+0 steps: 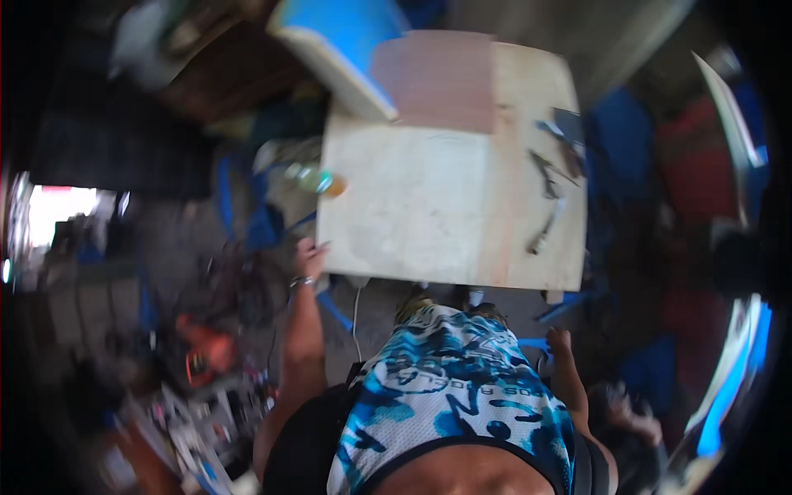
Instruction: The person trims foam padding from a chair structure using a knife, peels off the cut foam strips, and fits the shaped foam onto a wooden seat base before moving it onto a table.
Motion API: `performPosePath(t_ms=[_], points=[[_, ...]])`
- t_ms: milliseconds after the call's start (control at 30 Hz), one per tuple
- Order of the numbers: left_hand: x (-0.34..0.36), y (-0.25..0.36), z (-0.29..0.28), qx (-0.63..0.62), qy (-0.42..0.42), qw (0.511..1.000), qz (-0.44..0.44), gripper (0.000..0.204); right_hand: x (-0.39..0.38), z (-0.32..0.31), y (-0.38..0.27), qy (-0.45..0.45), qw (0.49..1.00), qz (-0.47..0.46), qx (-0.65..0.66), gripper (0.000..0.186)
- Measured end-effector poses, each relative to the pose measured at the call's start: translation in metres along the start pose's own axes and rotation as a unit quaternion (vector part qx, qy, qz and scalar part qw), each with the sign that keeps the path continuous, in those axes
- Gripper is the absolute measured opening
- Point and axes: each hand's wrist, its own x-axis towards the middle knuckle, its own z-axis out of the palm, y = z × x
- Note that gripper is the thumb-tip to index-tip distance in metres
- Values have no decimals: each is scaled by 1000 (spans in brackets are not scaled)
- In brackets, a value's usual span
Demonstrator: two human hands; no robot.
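Observation:
My left hand (310, 257) is at the near left corner of a pale wooden tabletop (396, 223), its fingers partly stretched out by the edge and nothing visible in them. Low on the right, apart from the tabletop, hangs my right hand (560, 341); its fingers are too small and blurred to read. On the board's right side lie a dark plier-like tool (544, 175) and a thin tool with a dark end (540, 241). A clear bottle with green and orange parts (318, 180) lies across the left edge.
A flat reddish-brown sheet (437, 82) covers the table's far part. Beside it leans a blue panel with a pale edge (346, 49). An orange power tool or similar object (206, 346) and a cluttered surface (190, 429) are at lower left. A pale cable (355, 318) hangs near my legs.

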Motion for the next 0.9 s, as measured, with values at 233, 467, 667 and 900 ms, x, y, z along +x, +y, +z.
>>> performPosePath(t_ms=[233,467,667,900], points=[[165,87,8,-343,130,927,80,69,-143,119,-85,8,980,-61,-189,34],[202,60,26,-197,163,957,134,73,-212,149,-128,61,986,41,-148,38],[215,68,17,-114,142,976,117,70,-205,166,-95,81,992,61,-80,36],[198,132,55,-117,5,960,254,76,-171,178,-100,23,995,27,-95,44]])
